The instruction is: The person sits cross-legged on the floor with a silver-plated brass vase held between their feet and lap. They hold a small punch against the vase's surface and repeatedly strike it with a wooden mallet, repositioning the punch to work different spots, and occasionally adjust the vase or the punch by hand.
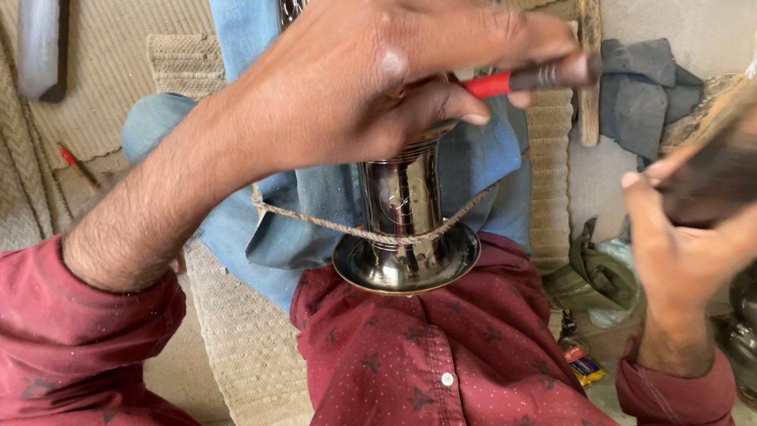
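Here — red-handled tool between left fingers, against vase.

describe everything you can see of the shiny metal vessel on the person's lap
The metal vessel looks like polished silvery steel, mirror-bright, with faint engraved patterns near the top. It has a narrow stem flaring into a round, gold-tinged base that presses against the maroon shirt. It lies lengthwise along the jeans-clad legs, its wider body running away from the person and mostly hidden behind the left hand. A thin rope loops across the stem. The left hand holds a red-handled tool over it.
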`<act>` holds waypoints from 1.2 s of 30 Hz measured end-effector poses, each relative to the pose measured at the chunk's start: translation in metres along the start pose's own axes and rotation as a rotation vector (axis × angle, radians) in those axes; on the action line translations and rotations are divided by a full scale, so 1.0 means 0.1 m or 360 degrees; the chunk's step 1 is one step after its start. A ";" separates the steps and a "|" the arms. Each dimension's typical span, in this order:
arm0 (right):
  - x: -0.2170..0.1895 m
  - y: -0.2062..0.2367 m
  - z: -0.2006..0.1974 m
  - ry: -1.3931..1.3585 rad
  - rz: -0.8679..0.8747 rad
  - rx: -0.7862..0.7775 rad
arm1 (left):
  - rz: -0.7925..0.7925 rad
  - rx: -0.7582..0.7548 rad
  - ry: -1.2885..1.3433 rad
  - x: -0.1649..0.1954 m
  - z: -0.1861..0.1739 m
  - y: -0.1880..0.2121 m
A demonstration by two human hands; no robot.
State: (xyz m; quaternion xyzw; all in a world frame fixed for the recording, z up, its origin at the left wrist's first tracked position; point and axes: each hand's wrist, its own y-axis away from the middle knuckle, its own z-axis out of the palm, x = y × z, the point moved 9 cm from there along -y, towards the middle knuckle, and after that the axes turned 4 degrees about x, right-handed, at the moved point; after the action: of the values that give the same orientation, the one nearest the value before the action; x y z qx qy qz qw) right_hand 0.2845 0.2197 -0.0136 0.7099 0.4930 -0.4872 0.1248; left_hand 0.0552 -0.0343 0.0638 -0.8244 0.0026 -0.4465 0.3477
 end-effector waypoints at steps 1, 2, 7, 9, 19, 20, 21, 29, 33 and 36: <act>-0.11 -0.01 -0.05 -0.0112 -0.0056 0.0057 | 0.0047 0.0026 -0.0041 0.00 -0.02 -0.01; -0.19 -0.04 -0.08 -0.0193 -0.0079 0.0110 | 0.0061 0.0026 -0.0054 0.00 -0.02 0.00; -0.66 -0.12 0.10 0.0746 -0.0607 0.0021 | 0.0092 -0.0069 -0.0059 0.01 0.02 -0.03; -0.63 -0.12 0.22 0.0856 -0.0633 -0.0108 | 0.0125 -0.0133 -0.0094 0.03 0.05 -0.05; -0.49 0.25 0.44 0.0801 -0.0784 0.0188 | 0.0181 -0.0590 -0.0034 0.09 0.30 -0.26; -0.58 0.32 0.52 0.1150 -0.1013 0.0244 | 0.0189 -0.0647 -0.0017 0.09 0.33 -0.28; -0.48 0.27 0.45 0.0810 -0.0764 0.0235 | 0.0185 -0.0672 -0.0021 0.09 0.34 -0.29; 0.06 0.28 0.36 0.0189 -0.0396 0.0116 | -0.0089 -0.0846 0.0230 -0.05 0.38 -0.31; 0.29 0.32 0.28 0.0220 -0.0186 0.0144 | 0.0140 -0.0465 0.0018 -0.05 0.13 -0.45; 0.35 0.26 0.22 0.0195 0.0016 0.0136 | 0.0070 -0.0631 0.0207 -0.10 0.19 -0.44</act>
State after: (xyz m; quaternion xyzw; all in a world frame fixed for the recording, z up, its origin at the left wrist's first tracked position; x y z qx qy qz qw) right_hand 0.2949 0.2129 -0.0613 0.7455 0.4750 -0.4628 0.0663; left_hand 0.0496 0.0131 0.0747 -0.8459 0.1310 -0.4819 0.1874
